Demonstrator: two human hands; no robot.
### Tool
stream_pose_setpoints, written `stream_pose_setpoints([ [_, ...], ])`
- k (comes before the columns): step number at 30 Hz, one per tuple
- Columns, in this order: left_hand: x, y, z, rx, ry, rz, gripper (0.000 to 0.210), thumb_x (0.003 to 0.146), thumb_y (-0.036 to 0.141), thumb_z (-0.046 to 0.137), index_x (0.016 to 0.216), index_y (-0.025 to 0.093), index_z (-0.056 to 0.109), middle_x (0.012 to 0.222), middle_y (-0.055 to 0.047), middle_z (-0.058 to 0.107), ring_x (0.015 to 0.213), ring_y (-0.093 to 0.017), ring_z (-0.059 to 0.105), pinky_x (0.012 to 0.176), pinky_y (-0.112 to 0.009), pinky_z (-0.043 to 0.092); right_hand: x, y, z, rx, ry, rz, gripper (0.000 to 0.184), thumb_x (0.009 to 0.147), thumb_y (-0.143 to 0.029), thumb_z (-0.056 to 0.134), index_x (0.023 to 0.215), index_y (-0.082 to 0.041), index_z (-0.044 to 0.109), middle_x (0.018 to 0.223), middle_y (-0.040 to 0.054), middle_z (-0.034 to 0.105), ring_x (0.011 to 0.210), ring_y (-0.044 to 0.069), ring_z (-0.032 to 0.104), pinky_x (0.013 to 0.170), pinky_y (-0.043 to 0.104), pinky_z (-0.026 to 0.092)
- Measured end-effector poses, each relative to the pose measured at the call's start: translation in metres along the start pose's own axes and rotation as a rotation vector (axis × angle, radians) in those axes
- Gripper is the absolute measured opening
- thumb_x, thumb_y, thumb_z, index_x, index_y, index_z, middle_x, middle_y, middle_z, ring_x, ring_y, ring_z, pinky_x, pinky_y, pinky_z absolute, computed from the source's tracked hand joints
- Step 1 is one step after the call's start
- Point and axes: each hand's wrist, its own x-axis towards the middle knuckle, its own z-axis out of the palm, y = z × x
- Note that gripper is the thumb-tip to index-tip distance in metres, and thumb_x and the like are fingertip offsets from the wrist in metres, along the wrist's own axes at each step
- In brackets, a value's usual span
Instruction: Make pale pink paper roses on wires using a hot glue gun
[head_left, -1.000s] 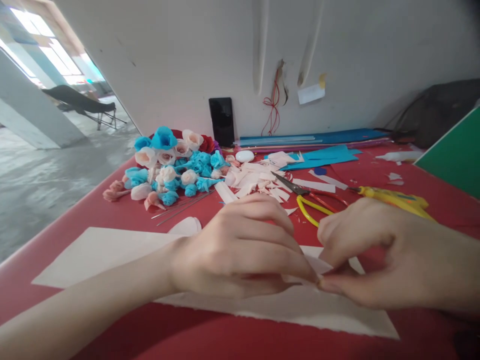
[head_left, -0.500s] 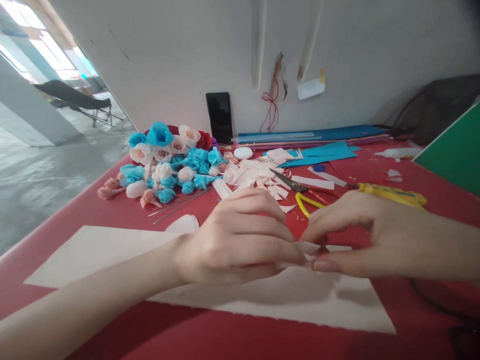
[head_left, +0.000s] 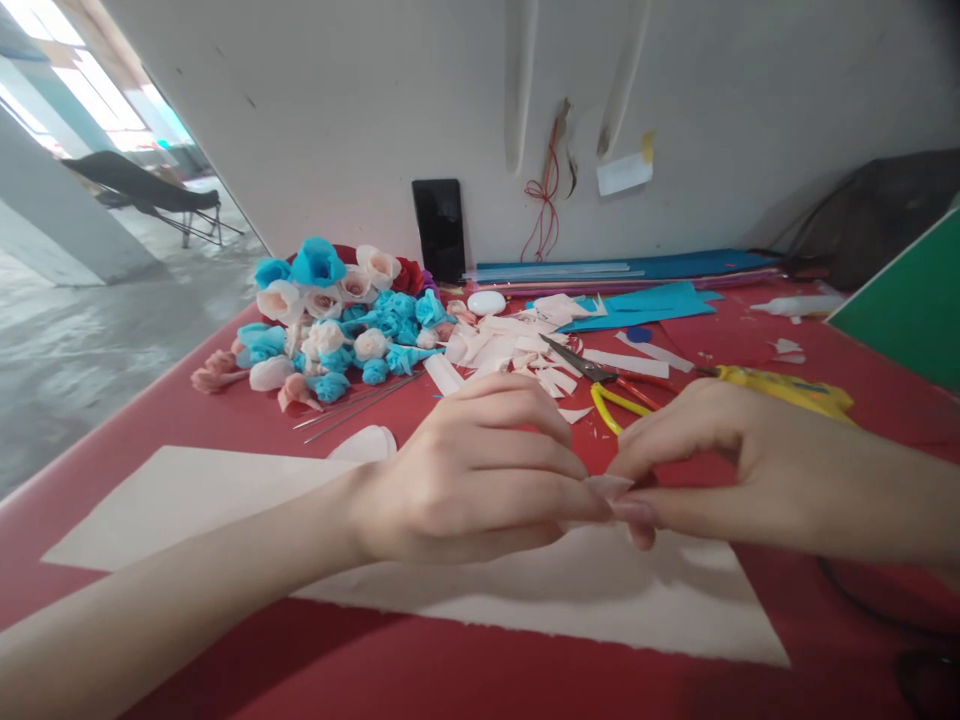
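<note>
Between my two hands is a small piece of pale pink crepe paper (head_left: 609, 486), mostly covered by the fingers. My left hand (head_left: 484, 480) curls closed round its left side, knuckles toward the camera. Thumb and fingertips of my right hand (head_left: 697, 480) pinch its right end. Beneath both hands a long pale sheet of crepe paper (head_left: 525, 600) lies on the red table (head_left: 300, 670). Rounded petal pieces (head_left: 365, 443) rest just beyond my left wrist. Scissors (head_left: 600, 380) with yellow and red handles lie beyond the hands.
Blue, white and pink paper flowers (head_left: 322, 320) are heaped at the back left, thin wires (head_left: 360, 405) beside them. Paper scraps (head_left: 502, 345) spread over the middle. A yellow glue gun (head_left: 787, 388) lies behind my right hand. A phone (head_left: 439, 230) leans on the wall.
My right thumb and fingertips have shifted slightly left and closed on the paper's end, against the left fingertips. My left hand has barely moved.
</note>
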Motion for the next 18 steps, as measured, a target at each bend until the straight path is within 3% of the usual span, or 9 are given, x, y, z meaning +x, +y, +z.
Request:
stream_pose_setpoints([
  [10,-0.0010,-0.0038,0.0004,-0.015,0.021,-0.022,0.014,0.064,0.005,0.069,0.077,0.010,0.068,0.070,-0.005,0.070,0.068,-0.015,0.057,0.068,-0.029,0.049,0.0018,0.0048,-0.0032,-0.041,0.038,0.023,0.017,0.083,-0.036,0.055,0.081,-0.027,0.069,0.069,-0.0037,0.064,0.065,0.014,0.058,0.046,0.019,0.037],
  [18,-0.0007,-0.0033,0.0015,0.018,0.030,-0.004,0.015,0.063,0.005,0.070,0.077,0.010,0.068,0.069,-0.004,0.070,0.066,-0.014,0.057,0.065,-0.029,0.048,0.0029,0.0032,0.0013,0.001,0.010,0.120,0.022,0.084,-0.038,0.053,0.068,-0.029,0.066,0.060,-0.0058,0.059,0.056,0.011,0.055,0.042,0.019,0.033],
])
